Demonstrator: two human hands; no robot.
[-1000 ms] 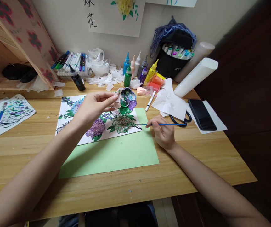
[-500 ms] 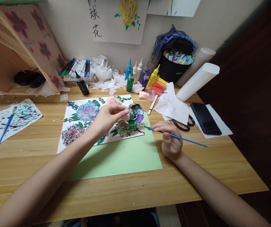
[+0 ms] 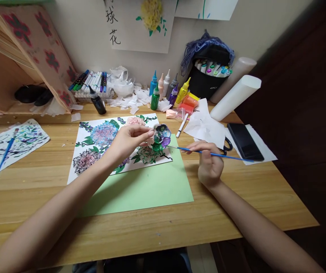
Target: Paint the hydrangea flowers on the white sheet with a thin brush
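Observation:
My left hand [image 3: 134, 140] pinches the edge of a small paint palette [image 3: 166, 131] smeared with green, purple and dark paint, tilted above the picture. In my right hand [image 3: 209, 163] is a thin blue paintbrush [image 3: 216, 154], its tip at the green and purple side of the palette. Below lies a white sheet painted with textured flowers [image 3: 104, 132] and green leaves; my left forearm hides part of it. That sheet rests on a light green sheet [image 3: 151, 189].
Paint bottles [image 3: 155, 98] stand at the back, near torn white paper. A black paint bottle [image 3: 97, 100] stands apart. Scissors [image 3: 228, 144], a phone [image 3: 245, 141] and a white roll [image 3: 236, 96] are at right. Another brush [image 3: 5, 153] lies on stained paper at left.
My right hand has shifted slightly right with the paintbrush, drawing its tip a little away from the middle of the palette. My left hand still holds the palette in nearly the same place.

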